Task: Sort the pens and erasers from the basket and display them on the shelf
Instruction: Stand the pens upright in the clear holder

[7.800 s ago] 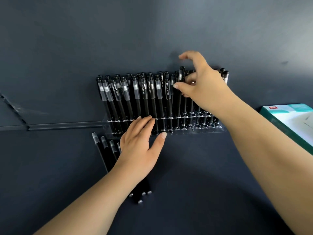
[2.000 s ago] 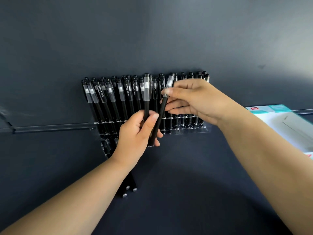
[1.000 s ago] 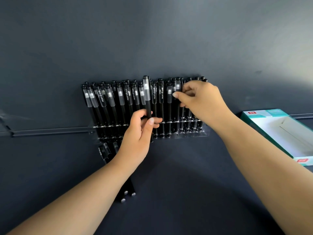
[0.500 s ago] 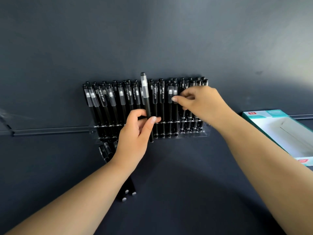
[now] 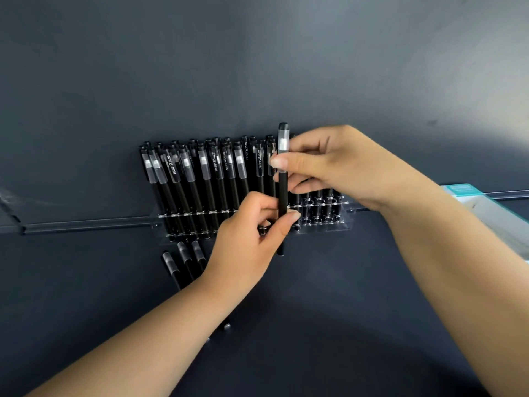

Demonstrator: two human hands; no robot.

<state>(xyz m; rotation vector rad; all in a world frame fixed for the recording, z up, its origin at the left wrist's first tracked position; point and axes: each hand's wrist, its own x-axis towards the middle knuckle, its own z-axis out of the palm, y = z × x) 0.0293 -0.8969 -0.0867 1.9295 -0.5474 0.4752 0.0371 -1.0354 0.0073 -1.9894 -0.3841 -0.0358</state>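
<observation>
A clear acrylic pen rack (image 5: 340, 224) stands on the dark shelf, filled with upright black pens (image 5: 211, 173) with clear caps. One black pen (image 5: 282, 193) is held upright in front of the rack. My left hand (image 5: 252, 239) pinches its lower barrel between thumb and fingers. My right hand (image 5: 343, 167) pinches it near the cap. Several loose black pens (image 5: 184, 260) lie flat on the shelf in front of the rack, partly hidden under my left forearm.
A teal and white box (image 5: 486, 207) lies at the right edge of the shelf. A thin clear rail (image 5: 86, 224) runs along the shelf to the left of the rack. The dark wall rises behind.
My left hand has carried its pen to the right and upward. My right hand has left the racked pens and taken hold of that pen near its cap.
</observation>
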